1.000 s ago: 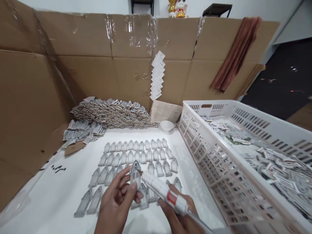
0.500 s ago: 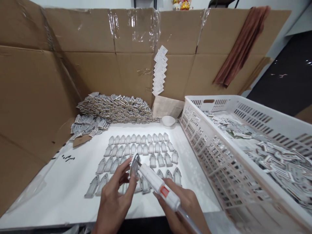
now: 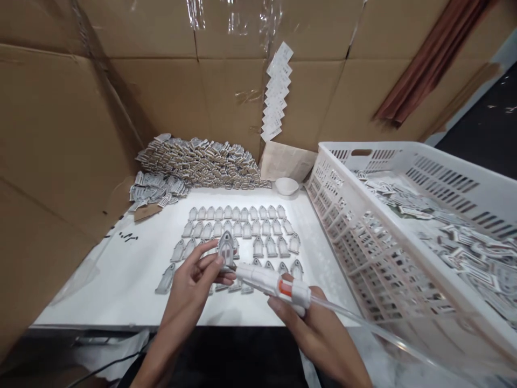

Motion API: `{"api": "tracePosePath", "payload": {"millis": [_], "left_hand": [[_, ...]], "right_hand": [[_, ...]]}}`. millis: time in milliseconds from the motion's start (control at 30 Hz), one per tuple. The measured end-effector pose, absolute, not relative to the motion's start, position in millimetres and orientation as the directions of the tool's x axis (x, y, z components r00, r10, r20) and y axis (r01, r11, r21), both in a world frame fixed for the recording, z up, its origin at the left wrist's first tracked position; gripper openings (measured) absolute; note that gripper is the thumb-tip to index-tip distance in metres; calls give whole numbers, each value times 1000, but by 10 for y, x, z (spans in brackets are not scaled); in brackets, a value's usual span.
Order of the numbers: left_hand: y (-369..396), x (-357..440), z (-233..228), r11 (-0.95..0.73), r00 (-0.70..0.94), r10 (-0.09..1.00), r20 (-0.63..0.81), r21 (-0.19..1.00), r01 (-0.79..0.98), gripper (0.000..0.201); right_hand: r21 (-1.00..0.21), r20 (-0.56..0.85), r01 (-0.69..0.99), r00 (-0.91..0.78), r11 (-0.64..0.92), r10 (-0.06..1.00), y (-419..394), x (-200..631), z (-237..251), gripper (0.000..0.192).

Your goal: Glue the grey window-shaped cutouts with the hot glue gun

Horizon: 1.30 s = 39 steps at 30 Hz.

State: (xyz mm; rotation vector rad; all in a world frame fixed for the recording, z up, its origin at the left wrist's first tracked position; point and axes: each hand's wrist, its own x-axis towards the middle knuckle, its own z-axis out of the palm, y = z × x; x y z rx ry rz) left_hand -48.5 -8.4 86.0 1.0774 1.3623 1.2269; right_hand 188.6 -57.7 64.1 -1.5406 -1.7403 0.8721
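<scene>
From my head view, the left hand is closed on a small grey arch-topped piece, pinching it between thumb and fingers above the surface. My right hand is wrapped round a white glue gun, its tip by the piece's lower edge; I can't tell whether they touch. The gun's clear rod runs back to the right, across my view of the white basket, whose tall slotted side hems me in there. Similar pieces stand in rows beyond my hands, which hide part of the nearer ones. Farther back, a stacked heap, a white bowl and a brown sheet sit before the cardboard wall, where paper slips and a reddish cloth hang. Dark bits lie at left.
</scene>
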Motion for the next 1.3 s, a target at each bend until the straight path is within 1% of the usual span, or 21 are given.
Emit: {"api": "tracePosePath", "payload": {"millis": [100, 267, 333, 433, 700, 900, 1033, 1100, 1167, 1200, 1233, 1300], "left_hand": [[-116, -478, 901, 99, -138, 986, -98, 995, 6, 64], [-143, -478, 943, 99, -133, 986, -98, 995, 1, 64], [-147, -478, 942, 98, -137, 986, -98, 995, -6, 64], [-159, -481, 921, 94, -145, 985, -93, 996, -2, 64], [-210, -494, 883, 72, -132, 989, -68, 997, 30, 60], [-216, -512, 849, 69, -126, 990, -68, 998, 1, 57], [-196, -506, 820, 75, -137, 988, -75, 997, -7, 59], [-178, -495, 796, 73, -132, 989, -72, 997, 8, 59], [-149, -486, 747, 80, -130, 989, -74, 996, 39, 58], [-126, -485, 709, 91, -131, 988, -81, 993, 69, 57], [-94, -488, 661, 103, -134, 987, -88, 989, 108, 56], [7, -502, 542, 127, -135, 986, -102, 973, 195, 53]], "right_hand": [[-828, 21, 551, -155, 104, 988, -574, 1858, 655, 48], [-822, -11, 565, -133, 67, 991, -587, 1834, 667, 52], [-819, -8, 568, -143, 76, 990, -594, 1839, 636, 54], [-813, 16, 572, -167, 110, 986, -602, 1856, 586, 57], [-784, 74, 597, -182, 170, 980, -619, 1873, 587, 52], [-708, 172, 665, -162, 236, 972, -642, 1867, 572, 52], [-757, 144, 601, -227, 254, 963, -646, 1837, 636, 47], [-760, 122, 595, -261, 260, 957, -646, 1810, 666, 41], [-728, 107, 629, -289, 273, 951, -650, 1787, 683, 28], [-699, 102, 658, -298, 281, 949, -652, 1783, 686, 21], [-665, 99, 688, -304, 290, 947, -653, 1788, 685, 17], [-602, 117, 736, -303, 310, 946, -644, 1830, 678, 29]]}}
